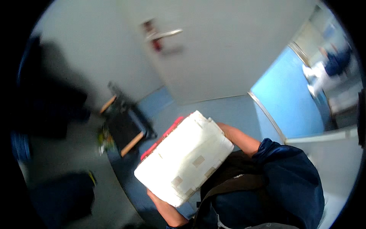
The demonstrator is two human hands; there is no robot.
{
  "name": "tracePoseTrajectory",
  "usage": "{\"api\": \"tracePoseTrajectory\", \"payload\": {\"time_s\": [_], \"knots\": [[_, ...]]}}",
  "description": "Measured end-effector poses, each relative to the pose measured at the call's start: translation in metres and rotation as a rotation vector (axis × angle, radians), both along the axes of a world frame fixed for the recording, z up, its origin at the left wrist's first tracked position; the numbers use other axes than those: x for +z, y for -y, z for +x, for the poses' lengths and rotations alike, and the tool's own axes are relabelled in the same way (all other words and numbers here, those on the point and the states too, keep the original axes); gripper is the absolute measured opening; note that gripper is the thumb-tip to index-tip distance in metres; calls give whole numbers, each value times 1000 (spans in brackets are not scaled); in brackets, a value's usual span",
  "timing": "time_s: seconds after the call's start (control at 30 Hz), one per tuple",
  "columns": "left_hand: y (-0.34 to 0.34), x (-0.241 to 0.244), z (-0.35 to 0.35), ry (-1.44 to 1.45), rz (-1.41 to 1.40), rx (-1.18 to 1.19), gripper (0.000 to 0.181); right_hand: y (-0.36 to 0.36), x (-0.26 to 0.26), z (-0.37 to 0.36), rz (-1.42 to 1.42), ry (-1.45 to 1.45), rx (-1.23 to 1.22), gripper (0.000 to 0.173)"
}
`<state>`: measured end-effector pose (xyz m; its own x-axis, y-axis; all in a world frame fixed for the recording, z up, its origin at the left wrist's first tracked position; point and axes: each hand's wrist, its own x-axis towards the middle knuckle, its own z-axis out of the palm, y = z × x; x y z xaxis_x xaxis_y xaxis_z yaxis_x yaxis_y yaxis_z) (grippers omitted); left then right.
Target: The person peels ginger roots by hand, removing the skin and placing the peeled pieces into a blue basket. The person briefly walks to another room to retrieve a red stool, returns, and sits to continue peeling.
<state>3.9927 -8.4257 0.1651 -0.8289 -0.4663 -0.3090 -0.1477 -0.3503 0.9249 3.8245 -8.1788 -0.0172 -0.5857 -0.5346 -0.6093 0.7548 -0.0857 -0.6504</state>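
Observation:
A white, box-shaped bundle (186,160) is held tilted in front of my body, with brownish tape patches on its top. Along its far left side shows a red edge (163,137), perhaps of a tray or crate beneath. My left hand (154,197) grips the near left end, its fingers hidden under the load. At the opposite end, my right hand (225,130) supports it, with the fingers also out of sight.
A grey door (217,57) with a metal lever handle (165,33) stands ahead. To the left is a black chair (123,126) with wooden armrests. A metal threshold strip (267,117) crosses the blue floor (291,97) at right. Another person (328,65) is beyond, blurred.

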Motion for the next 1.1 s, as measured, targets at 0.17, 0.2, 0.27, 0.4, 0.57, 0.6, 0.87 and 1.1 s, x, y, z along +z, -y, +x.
{"api": "tracePoseTrajectory", "payload": {"time_s": [0.17,0.2,0.27,0.4,0.57,0.6,0.87,1.1], "knots": [[123,17,-82,26,68,-515,44,56,16,87,-41,48,-503,55],[132,11,-100,71,150,-592,45,54,19,100,-49,42,-577,55],[126,8,-126,190,176,-741,46,50,22,132,-57,66,-735,55],[92,-59,-155,396,531,-872,45,23,48,198,-3,68,-1065,55],[43,-35,-186,385,423,-1169,45,47,93,271,-6,9,-1473,55],[43,-24,-188,326,389,-1270,50,62,96,281,-11,3,-1545,55],[65,-92,-282,385,-121,-1003,51,102,115,273,-64,-96,-2022,59],[53,-107,-364,381,-221,-1079,43,157,148,260,148,-134,-2381,45]]}}
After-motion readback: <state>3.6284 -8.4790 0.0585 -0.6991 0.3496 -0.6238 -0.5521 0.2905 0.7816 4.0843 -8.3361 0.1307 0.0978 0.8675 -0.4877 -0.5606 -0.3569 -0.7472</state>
